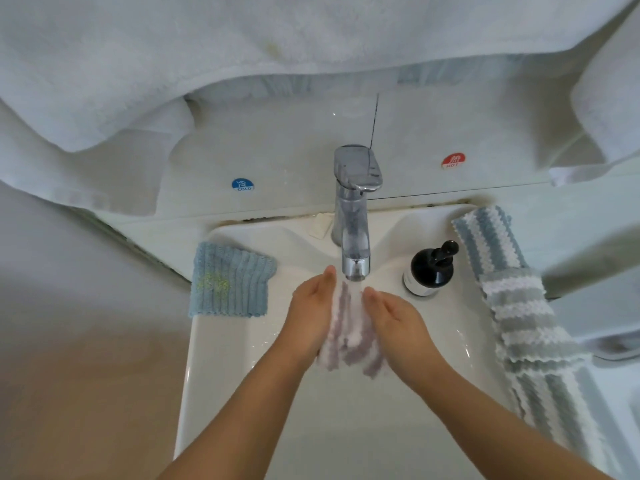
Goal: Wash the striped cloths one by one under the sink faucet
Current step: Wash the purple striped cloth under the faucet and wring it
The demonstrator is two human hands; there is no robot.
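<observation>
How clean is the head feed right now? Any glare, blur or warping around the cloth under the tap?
Head view: soft, even light; small glare on the faucet top and wet sink rim; wide-angle bending at the edges; the purple-striped cloth is smeared by running water between left hand and right hand.

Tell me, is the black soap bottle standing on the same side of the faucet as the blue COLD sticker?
No: the black soap bottle stands right of the faucet, while the COLD sticker is on its left.
</observation>
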